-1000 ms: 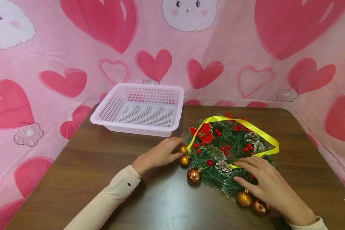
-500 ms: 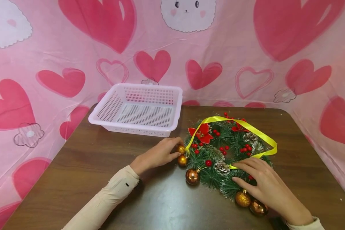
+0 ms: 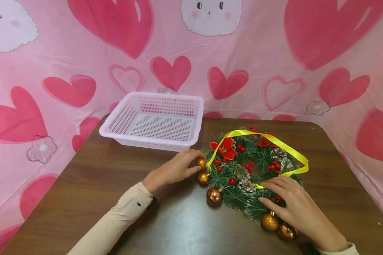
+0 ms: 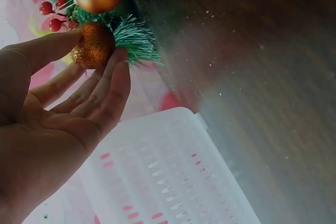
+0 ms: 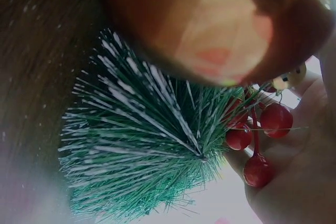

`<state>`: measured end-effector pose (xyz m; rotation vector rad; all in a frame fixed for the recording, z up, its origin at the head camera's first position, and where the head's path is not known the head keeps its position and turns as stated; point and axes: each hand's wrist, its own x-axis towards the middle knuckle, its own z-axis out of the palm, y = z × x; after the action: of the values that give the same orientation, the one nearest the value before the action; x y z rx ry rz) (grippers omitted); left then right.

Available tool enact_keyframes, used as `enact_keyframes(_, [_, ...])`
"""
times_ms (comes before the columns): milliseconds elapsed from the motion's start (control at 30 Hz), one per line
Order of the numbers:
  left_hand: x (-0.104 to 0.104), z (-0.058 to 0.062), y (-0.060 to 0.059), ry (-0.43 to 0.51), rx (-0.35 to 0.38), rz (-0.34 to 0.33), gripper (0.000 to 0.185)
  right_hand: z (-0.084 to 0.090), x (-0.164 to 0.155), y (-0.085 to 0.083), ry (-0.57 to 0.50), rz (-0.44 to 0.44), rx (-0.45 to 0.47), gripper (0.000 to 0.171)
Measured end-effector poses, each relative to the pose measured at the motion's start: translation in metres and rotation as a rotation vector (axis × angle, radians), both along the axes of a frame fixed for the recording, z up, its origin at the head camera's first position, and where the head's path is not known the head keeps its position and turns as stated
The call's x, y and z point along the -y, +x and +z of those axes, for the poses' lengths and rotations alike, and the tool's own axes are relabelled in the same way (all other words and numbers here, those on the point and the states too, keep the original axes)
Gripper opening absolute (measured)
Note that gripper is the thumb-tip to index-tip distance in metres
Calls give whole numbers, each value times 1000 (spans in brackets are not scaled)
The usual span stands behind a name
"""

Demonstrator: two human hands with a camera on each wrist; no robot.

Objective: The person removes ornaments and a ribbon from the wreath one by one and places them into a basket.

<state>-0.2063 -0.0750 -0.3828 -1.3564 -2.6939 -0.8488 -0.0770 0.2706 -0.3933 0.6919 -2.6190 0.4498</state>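
Basket (image 3: 127, 117) bare; wreath (image 3: 242, 170) beside

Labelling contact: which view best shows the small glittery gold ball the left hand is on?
Left wrist: the small glittery gold ball fills the frame, pinched between thumb and fingertips of the left hand. Head view shows it tiny, partly covered. Right wrist misses it.

bright, even light in the head view; both wrist views blurred close up.
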Motion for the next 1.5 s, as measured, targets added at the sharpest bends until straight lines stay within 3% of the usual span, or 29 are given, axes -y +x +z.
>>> enact_keyframes(500, [-1,9,4,21,-1,2,33,-1,-1,0,-7,4,-15,39])
enact_keyframes(1033, [-4,10,7,63,-32,-17,32,-3,-2,0,-15,-4,-16,39])
enact_keyframes(1500, [-7,11,11,133,29,-53,29,-4,-2,0,-10,-6,-19,39])
